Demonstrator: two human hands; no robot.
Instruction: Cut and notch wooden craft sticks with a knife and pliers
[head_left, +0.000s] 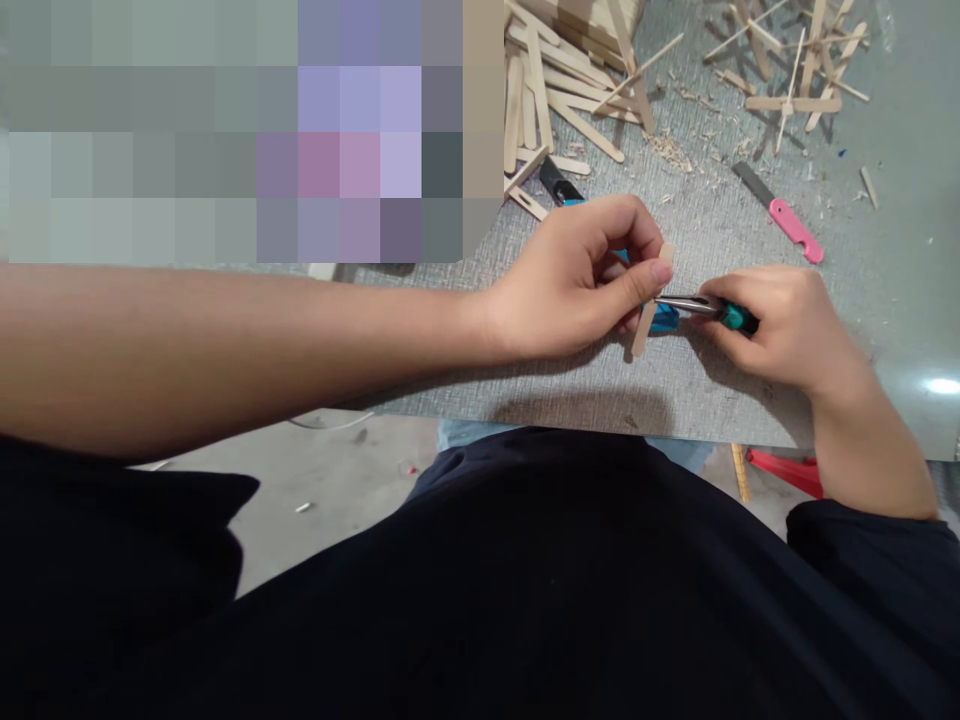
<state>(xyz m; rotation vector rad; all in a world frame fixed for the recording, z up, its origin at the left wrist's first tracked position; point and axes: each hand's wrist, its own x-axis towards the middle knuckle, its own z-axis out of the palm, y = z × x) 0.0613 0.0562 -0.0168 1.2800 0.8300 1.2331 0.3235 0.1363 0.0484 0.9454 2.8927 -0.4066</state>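
Note:
Between the thumb and fingers of my left hand (581,280) is a wooden craft stick (643,333), tilted, with its lower end sticking out below. My right hand (780,320) is wrapped around a pair of pliers (739,317) with dark and green handles. The slim metal jaws reach left to the middle of the stick, close to my left thumb; whether they grip it I cannot tell. A blue object (664,318) lies behind the stick, partly hidden by my left hand. Above that hand a black and blue tool (559,182) is also partly covered.
Many loose craft sticks (562,95) lie piled at the back, with wood splinters (667,150) beside them. Stick assemblies (793,104) stand at the back right. A pink-handled folding saw or knife (795,228) rests beyond my right hand. The table's front edge is near my body. The upper left is pixelated.

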